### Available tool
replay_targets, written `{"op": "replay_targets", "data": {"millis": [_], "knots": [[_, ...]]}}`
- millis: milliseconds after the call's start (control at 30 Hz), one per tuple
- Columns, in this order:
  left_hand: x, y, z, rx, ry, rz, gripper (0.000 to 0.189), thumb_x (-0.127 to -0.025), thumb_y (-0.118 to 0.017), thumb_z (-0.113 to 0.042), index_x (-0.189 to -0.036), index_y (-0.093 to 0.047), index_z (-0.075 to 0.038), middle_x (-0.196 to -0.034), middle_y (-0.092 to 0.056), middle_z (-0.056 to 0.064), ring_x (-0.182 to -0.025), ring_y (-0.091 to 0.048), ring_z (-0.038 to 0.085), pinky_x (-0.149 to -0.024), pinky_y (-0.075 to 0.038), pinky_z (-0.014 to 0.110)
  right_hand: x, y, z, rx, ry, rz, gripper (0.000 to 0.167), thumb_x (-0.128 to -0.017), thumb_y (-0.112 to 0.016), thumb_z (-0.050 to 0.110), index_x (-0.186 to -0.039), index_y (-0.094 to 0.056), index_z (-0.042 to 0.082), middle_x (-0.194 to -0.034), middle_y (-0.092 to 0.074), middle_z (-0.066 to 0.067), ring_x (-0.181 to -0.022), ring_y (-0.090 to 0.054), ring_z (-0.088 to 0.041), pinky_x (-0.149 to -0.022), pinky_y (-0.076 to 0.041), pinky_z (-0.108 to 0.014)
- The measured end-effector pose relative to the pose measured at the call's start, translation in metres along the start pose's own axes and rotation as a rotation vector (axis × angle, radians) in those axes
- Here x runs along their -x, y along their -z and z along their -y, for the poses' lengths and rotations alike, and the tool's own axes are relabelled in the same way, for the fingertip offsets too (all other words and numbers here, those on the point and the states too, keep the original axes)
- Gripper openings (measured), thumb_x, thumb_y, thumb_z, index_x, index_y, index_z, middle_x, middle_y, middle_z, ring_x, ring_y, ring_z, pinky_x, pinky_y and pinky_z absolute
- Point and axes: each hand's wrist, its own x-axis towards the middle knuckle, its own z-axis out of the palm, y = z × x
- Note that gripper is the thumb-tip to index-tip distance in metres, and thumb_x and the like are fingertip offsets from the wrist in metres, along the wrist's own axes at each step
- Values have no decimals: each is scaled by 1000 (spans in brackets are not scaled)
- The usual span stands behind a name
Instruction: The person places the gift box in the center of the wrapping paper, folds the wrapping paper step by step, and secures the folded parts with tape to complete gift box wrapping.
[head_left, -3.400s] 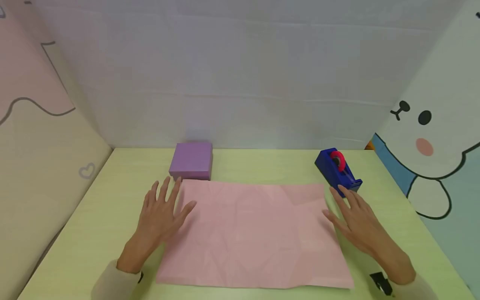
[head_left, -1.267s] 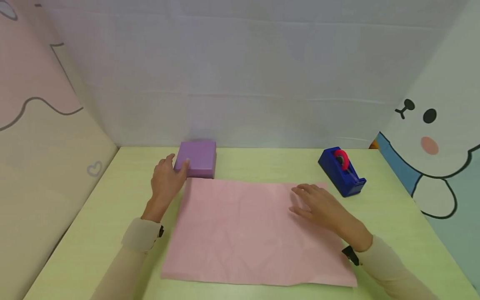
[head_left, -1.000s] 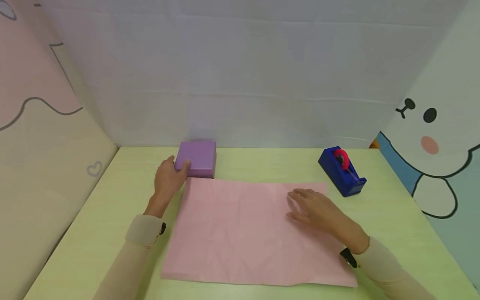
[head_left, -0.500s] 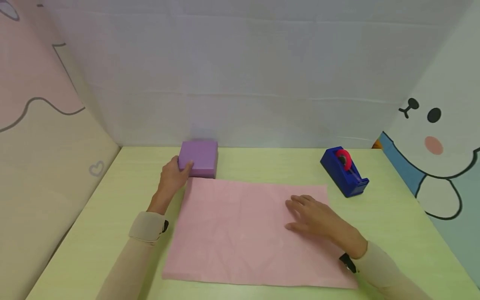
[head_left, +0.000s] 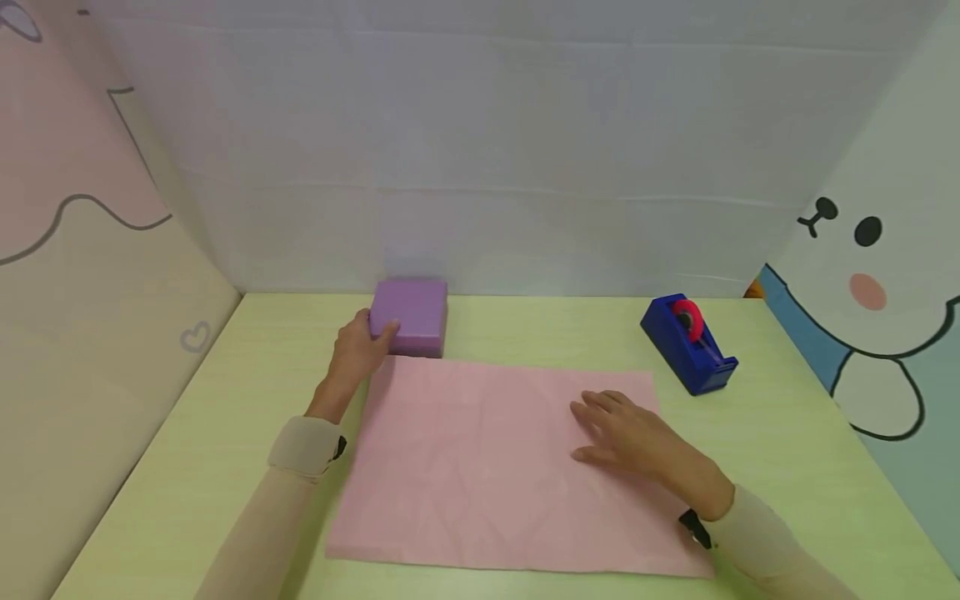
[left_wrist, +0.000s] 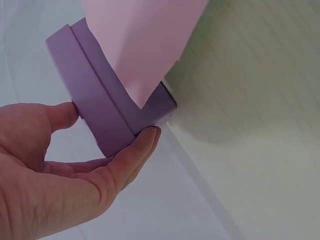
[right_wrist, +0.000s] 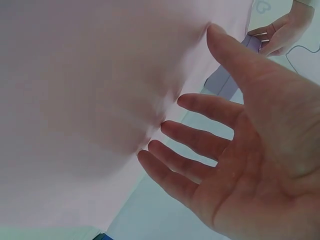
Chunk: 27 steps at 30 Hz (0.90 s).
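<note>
My left hand (head_left: 358,343) grips the left side of a purple lidded box (head_left: 411,312), thumb on the near side and fingers around the far side. In the left wrist view the lid seam of the box (left_wrist: 102,85) shows between thumb and fingers, and a corner of pink paper (left_wrist: 142,30) overlaps it. The pink sheet (head_left: 480,467) lies spread out in front of the box, lightly creased. Over its right part is my right hand (head_left: 630,433), fingers spread and fingertips at the paper, as the right wrist view also shows.
A blue tape dispenser (head_left: 686,346) with a red-cored roll stands at the back right of the pale table (head_left: 187,467). A white wall (head_left: 510,167) closes off the back, and printed panels (head_left: 877,292) flank both sides.
My left hand has gone from the paper's left edge to the box, taken hold of it and shifted it slightly right. My right hand has moved left onto the paper.
</note>
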Motion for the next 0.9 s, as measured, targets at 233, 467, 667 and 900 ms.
{"op": "replay_targets", "data": {"millis": [233, 467, 667, 900], "knots": [[-2, -7, -9, -14, -4, 23, 70, -108, -51, -36, -151, -30, 15, -146, -44, 39, -131, -51, 50, -106, -45, 58, 2, -2, -2, -5, -3, 1, 65, -94, -74, 41, -143, -58, 1, -147, -53, -24, -135, -49, -48, -104, -45, -63], [-5, -14, -20, -38, -2, 38, 69, -108, -52, -35, -149, -32, 15, -144, -46, 39, -131, -51, 49, -107, -43, 58, 3, -1, -2, -15, -7, 8, 66, -95, -72, 43, -145, -57, 3, -149, -52, -23, -137, -48, -46, -105, -43, -62], [-6, -21, -29, -51, -13, 47, 68, -107, -54, -36, -147, -34, 16, -141, -49, 39, -130, -52, 50, -107, -43, 57, 2, -3, -3, 6, 16, -3, 65, -95, -72, 42, -144, -58, 1, -148, -53, -24, -135, -49, -46, -105, -45, -61], [-7, -30, -37, -43, -47, 63, 67, -106, -55, -34, -146, -35, 16, -139, -51, 39, -127, -55, 49, -105, -46, 57, 4, -3, -4, 16, 42, -24, 64, -95, -72, 40, -143, -58, 0, -147, -54, -24, -134, -50, -47, -106, -44, -60]]}}
